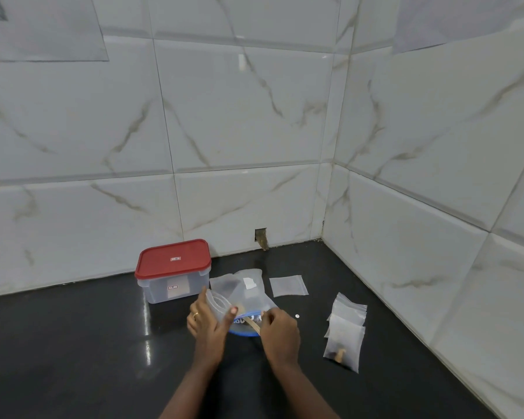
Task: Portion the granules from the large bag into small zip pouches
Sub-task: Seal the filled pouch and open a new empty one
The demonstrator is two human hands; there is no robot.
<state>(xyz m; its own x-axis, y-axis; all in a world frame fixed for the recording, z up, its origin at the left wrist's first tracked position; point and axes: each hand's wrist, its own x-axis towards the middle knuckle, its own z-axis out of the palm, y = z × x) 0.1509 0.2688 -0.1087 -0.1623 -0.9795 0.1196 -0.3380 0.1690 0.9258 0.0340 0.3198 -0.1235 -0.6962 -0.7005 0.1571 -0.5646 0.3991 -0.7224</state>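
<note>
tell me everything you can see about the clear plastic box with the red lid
The clear rectangular plastic box with a red lid stands upright on the black countertop, close to the marble-look tiled wall. The lid is on, rounded at its corners, with a small label; another label sits on the translucent front wall. Its contents cannot be told.

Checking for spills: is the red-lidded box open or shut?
Shut: the red lid sits flat over the whole top of the clear box.
</note>
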